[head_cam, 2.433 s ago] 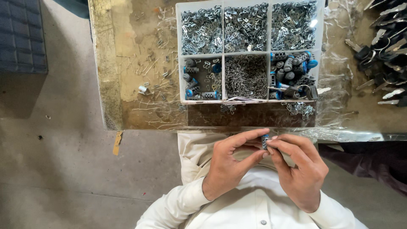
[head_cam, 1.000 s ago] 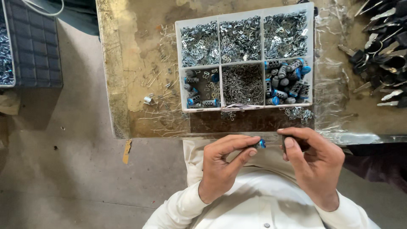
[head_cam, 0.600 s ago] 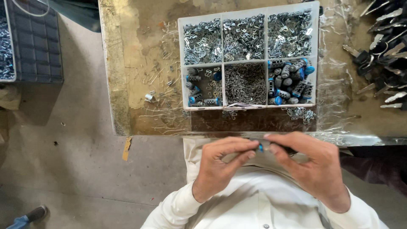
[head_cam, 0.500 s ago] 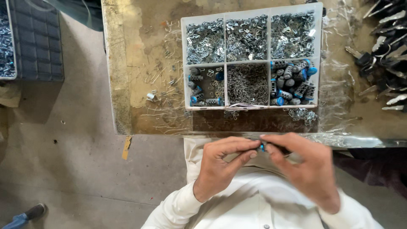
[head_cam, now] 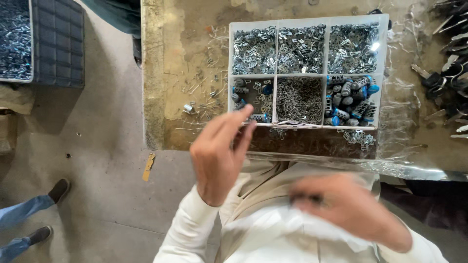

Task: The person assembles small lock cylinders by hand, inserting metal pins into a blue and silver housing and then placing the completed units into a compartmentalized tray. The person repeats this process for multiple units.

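My left hand (head_cam: 219, 156) is lifted over the table's near edge, fingers stretched and apart, with nothing in it. Its fingertips almost reach the front rim of a white six-compartment tray (head_cam: 276, 58). The tray's back row holds shiny metal clips. Its front row holds blue-capped metal cylinders (head_cam: 351, 100) on the right, thin pins (head_cam: 298, 100) in the middle, and a few cylinders on the left. My right hand (head_cam: 351, 209) is low over my lap and blurred. A small dark part (head_cam: 306, 198) seems pinched at its fingertips.
The worn brown table (head_cam: 180, 73) has loose clips scattered left of the tray. Crinkled clear plastic (head_cam: 404, 141) covers its right side, with dark keys (head_cam: 448, 83) at the far right. A dark crate (head_cam: 58, 44) sits top left. Another person's shoes (head_cam: 44, 209) stand bottom left.
My hands were together at my chest working a small blue-tipped part. Now my left hand has let go and risen toward the tray, and my right hand has dropped to my lap.
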